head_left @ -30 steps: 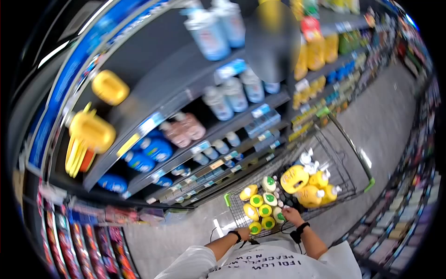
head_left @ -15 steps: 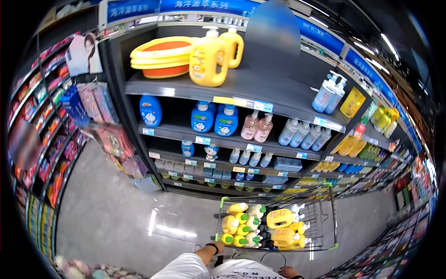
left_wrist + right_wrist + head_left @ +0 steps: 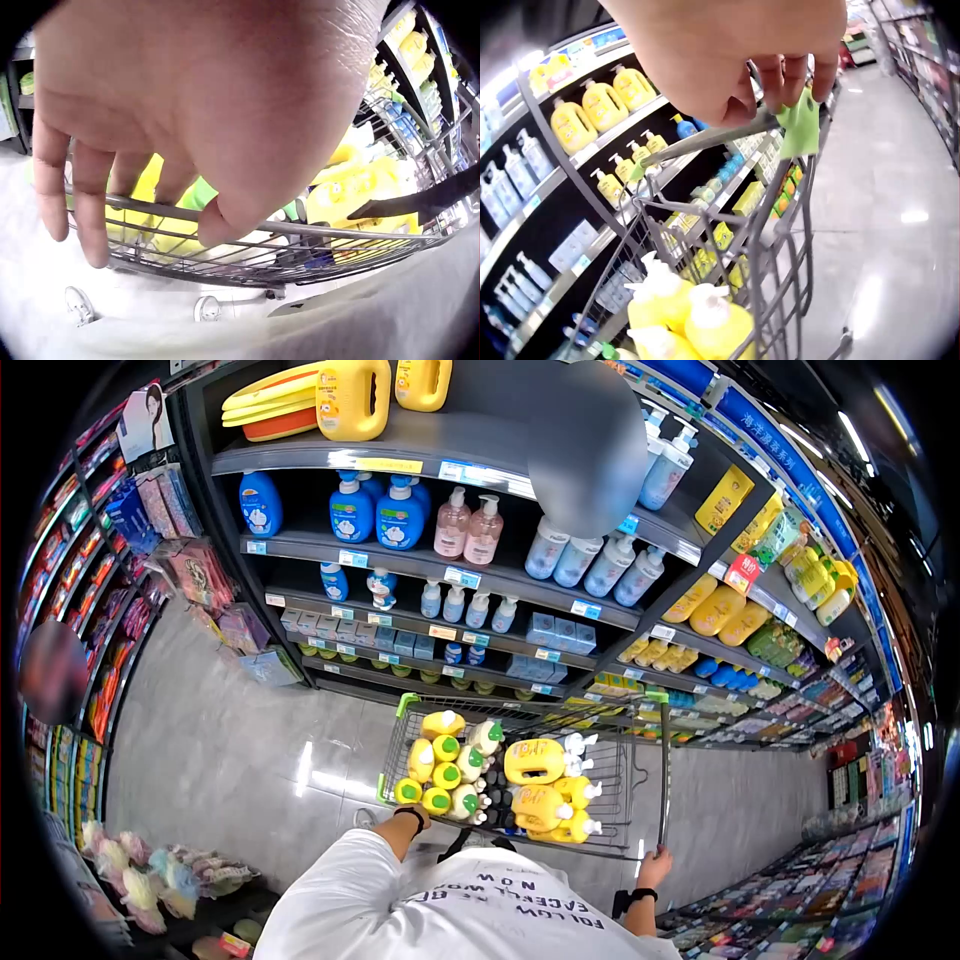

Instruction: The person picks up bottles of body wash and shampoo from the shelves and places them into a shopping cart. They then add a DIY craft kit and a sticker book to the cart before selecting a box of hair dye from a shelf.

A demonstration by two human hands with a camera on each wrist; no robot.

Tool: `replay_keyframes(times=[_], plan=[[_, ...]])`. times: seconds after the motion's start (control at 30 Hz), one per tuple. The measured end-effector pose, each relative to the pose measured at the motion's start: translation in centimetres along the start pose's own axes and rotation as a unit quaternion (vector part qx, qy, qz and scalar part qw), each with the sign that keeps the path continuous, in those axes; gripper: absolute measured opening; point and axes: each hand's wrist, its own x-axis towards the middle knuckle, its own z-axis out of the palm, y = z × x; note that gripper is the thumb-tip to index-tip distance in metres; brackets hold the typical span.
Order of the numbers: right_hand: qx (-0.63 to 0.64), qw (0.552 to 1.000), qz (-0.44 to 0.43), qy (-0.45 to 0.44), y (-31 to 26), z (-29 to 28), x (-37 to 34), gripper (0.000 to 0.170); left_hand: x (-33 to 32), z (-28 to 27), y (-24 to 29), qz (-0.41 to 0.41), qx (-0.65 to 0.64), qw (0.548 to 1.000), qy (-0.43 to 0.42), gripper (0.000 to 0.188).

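Observation:
A wire shopping cart (image 3: 640, 760) stands sideways before the person in the head view. Its left half holds yellow and white bottles with green caps (image 3: 446, 748); farther right lie large yellow jugs (image 3: 535, 760) and yellow pump bottles (image 3: 578, 792). The left hand (image 3: 187, 97) hangs over the cart's near side rail (image 3: 300, 227), its fingers loosely extended and its thumb at the rail. At the cart's right end, the right hand (image 3: 742, 52) curls its fingers over the handle (image 3: 712, 139), close by the green corner piece (image 3: 801, 126). In the head view that hand (image 3: 655, 868) is at the handle's near end.
Behind the cart runs a shelf unit (image 3: 450, 457) with blue bottles (image 3: 400, 515), pink pump bottles (image 3: 468, 530) and yellow jugs (image 3: 352, 400). Another row of shelves (image 3: 800, 880) lines the near right. Grey aisle floor (image 3: 230, 750) extends left and right of the cart.
The right hand was among the bottles in the cart, then low by the body, and is now on the handle. The left hand stays by the cart's near left side. The head view has turned.

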Motion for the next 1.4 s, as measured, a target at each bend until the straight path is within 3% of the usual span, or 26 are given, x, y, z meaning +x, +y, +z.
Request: replay_keyframes(times=[0.07,0.17,0.2,0.23,0.3,0.43,0.5,0.7,1.0,1.17,1.2,1.27,1.3,1.37,1.4], plan=[[-0.064,0.997,-0.041,0.029,-0.7,-1.7,1.5,0.04,1.2,2.2,0.9,-0.02,0.003,1.0,0.016,0.047],[0.002,0.99,-0.139,0.027,6.4,1.5,6.8,0.044,-0.8,2.7,1.8,-0.051,-0.002,0.999,0.013,0.051],[0.135,0.985,-0.032,-0.1,9.5,3.9,9.5,0.043,-1.0,3.4,1.7,-0.061,-0.003,0.997,0.056,0.054],[0.14,0.984,-0.037,-0.106,8.5,4.3,10.6,0.043,-1.2,3.9,1.3,-0.073,-0.002,0.993,0.098,0.057],[0.188,0.93,0.07,-0.309,6.2,5.0,11.8,0.046,-1.3,3.9,1.2,-0.067,-0.014,0.994,0.086,0.056],[0.116,0.953,0.105,-0.26,4.9,6.7,13.0,0.053,-2.0,4.4,2.5,-0.094,-0.032,0.993,0.061,0.048],[0.1,0.955,0.092,-0.263,4.5,7.0,13.7,0.053,-4.1,4.6,3.0,-0.102,-0.053,0.989,0.098,0.048],[0.056,0.964,0.05,-0.254,5.6,8.3,12.9,0.053,-6.3,5.2,1.2,-0.104,-0.092,0.988,0.066,0.055],[0.076,0.959,0.062,-0.265,2.9,9.7,9.4,0.035,-5.6,8.1,-4.7,-0.12,-0.112,0.984,0.075,0.058],[0.066,0.961,0.063,-0.262,4.3,13.4,8.8,0.044,-8.7,8.0,-8.9,-0.1,-0.163,0.976,0.105,0.062],[0.016,0.966,0.056,-0.253,4.7,14.3,8.7,0.048,-8.4,8.1,-10.0,-0.104,-0.183,0.973,0.092,0.062],[-0.08,0.956,0.07,-0.272,2.0,14.1,6.9,0.064,-10.1,7.2,-12.0,-0.095,-0.201,0.97,0.095,0.062],[-0.086,0.955,0.066,-0.275,-0.6,13.2,5.5,0.064,-10.4,7.2,-13.3,-0.085,-0.21,0.97,0.092,0.063],[-0.208,0.945,0.117,-0.223,-5.1,11.9,2.4,0.07,-9.5,7.6,-16.3,-0.067,-0.204,0.973,0.083,0.061],[-0.196,0.937,0.148,-0.25,-9.0,9.9,0.1,0.077,-9.5,7.5,-17.8,-0.062,-0.188,0.976,0.085,0.061]])
